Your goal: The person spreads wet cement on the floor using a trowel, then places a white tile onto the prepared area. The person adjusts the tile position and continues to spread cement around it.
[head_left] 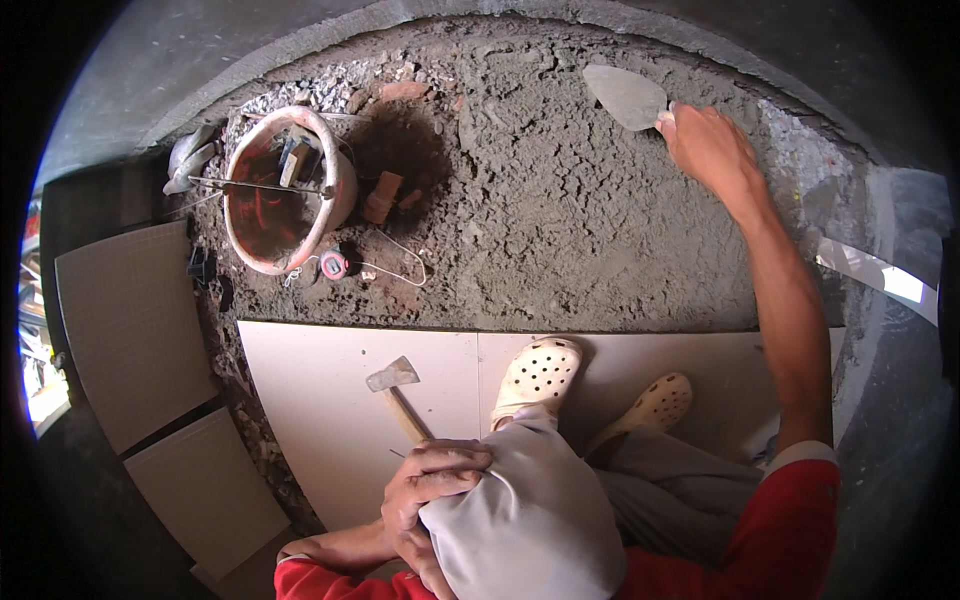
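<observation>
Near the far right of the wet grey mortar bed (590,220), my right hand (708,150) grips a trowel (625,97). Its pointed metal blade points left over the mortar surface. My left hand (435,490) rests on my bent knee (530,510), fingers draped over the grey trouser cloth, holding nothing that I can see. A hammer (393,375) with a wooden handle lies on the pale tile nearby; the handle's near end is hidden behind my hand and knee.
A mortar-stained bucket (235,200) stands at the far left, with broken brick (381,197) and a red tape measure (334,264) beside it. Large pale tiles (310,400) lie under my cream clogs (540,375). More tiles (140,320) lean at left. Grey walls (330,40) enclose the floor.
</observation>
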The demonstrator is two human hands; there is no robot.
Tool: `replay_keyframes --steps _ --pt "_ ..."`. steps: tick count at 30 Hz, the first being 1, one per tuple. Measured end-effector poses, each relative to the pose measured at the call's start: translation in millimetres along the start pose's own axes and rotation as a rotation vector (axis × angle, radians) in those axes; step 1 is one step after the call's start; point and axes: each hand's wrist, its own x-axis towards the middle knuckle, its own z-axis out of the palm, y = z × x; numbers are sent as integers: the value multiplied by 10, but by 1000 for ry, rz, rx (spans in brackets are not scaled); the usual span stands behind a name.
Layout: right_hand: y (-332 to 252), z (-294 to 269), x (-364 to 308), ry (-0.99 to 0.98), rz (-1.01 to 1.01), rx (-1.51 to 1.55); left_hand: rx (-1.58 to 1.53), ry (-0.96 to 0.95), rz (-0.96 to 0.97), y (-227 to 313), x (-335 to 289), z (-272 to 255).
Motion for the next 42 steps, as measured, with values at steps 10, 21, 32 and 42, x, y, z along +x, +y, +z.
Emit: replay_keyframes --steps 10,21,32,42 --pt "-118 12 452 -46 -137 -62 -22 34 -30 2 43 103" --pt "301 -21 -260 31 95 -14 33 67 -57 19 44 128" --pt "720 438 -176 91 70 52 4 -52 13 -91 52 34" --pt "608 16 -17 39 84 160 20 77 -59 8 -14 91"
